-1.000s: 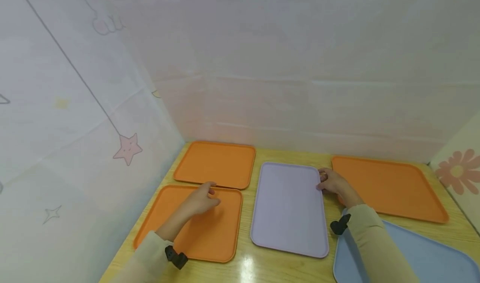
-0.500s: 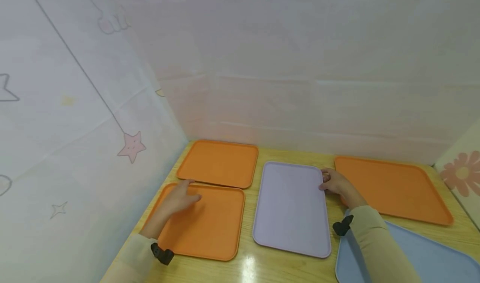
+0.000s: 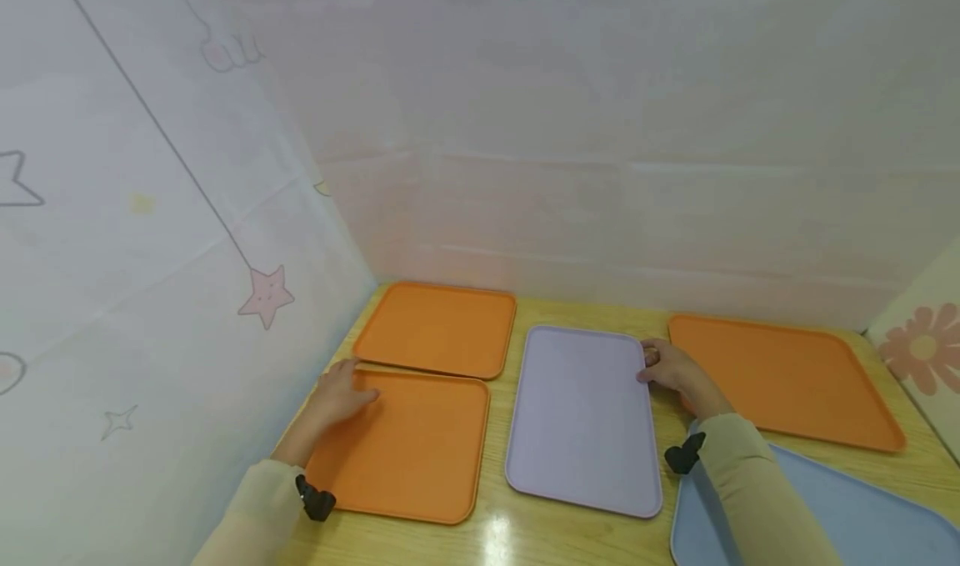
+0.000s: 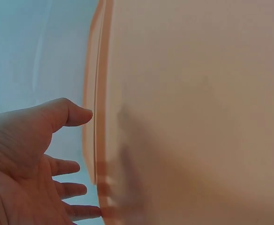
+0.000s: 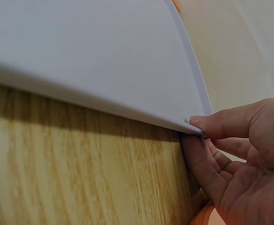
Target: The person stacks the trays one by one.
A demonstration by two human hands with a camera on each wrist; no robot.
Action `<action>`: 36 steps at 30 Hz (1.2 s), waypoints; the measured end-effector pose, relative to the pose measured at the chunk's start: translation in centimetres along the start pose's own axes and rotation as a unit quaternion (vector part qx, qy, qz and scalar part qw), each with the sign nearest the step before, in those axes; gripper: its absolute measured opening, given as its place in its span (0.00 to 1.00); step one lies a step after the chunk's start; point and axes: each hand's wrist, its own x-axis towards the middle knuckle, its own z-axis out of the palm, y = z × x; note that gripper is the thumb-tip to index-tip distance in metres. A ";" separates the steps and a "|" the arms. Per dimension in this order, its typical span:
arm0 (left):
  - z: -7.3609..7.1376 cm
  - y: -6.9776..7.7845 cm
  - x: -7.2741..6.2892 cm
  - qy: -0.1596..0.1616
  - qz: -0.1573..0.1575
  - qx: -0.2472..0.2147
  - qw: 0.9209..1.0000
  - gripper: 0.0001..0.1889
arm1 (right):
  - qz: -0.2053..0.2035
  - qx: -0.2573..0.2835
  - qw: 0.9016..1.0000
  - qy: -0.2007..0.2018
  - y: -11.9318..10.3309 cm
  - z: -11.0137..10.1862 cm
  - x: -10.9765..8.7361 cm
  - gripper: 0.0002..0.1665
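Behind left hand (image 3: 333, 397), part-hidden orange tray (image 3: 412, 451).

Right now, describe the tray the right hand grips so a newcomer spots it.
On the wooden table, look between the left pair of orange trays and the blue tray at right. The lilac tray is there, pinched at its edge by the right hand; no other is lilac.
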 end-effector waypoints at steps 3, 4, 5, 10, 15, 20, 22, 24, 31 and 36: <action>0.0 -0.4 0.3 -0.004 -0.012 0.016 1.000 0.43 | 0.004 -0.002 1.000 0.002 0.0 0.1 0.1 0.43; 0.0 -0.5 0.4 -0.005 -0.015 0.021 1.000 0.44 | 0.005 -0.003 1.000 0.002 0.0 0.2 0.1 0.43; -0.1 -0.6 0.4 -0.007 -0.019 0.024 0.999 0.44 | 0.006 -0.004 1.000 0.004 0.0 0.2 0.1 0.43; -0.1 -0.9 0.8 -0.017 -0.030 0.033 0.999 0.44 | 0.013 -0.001 1.000 0.005 0.0 0.3 0.1 0.43; 0.1 -1.2 1.2 -0.028 -0.032 0.029 0.999 0.45 | 0.022 0.015 1.000 0.004 0.0 0.2 0.2 0.43; 0.5 -2.1 1.7 -0.040 -0.032 0.024 0.998 0.48 | 0.025 0.022 0.999 0.000 0.2 0.3 0.4 0.43; 0.5 -2.3 1.9 -0.039 -0.030 0.030 0.998 0.48 | 0.026 0.023 0.999 0.000 0.2 0.4 0.3 0.43; 0.5 -2.4 2.0 -0.037 -0.026 0.040 0.998 0.46 | 0.024 0.025 0.999 0.000 0.2 0.4 0.4 0.43; -0.4 -2.7 2.5 -0.012 -0.002 0.082 0.997 0.27 | 0.017 0.012 1.000 0.005 0.5 0.3 0.5 0.43; -0.9 -2.9 3.2 -0.015 0.009 0.097 0.995 0.22 | 0.020 -0.010 1.000 0.011 0.3 0.2 0.4 0.43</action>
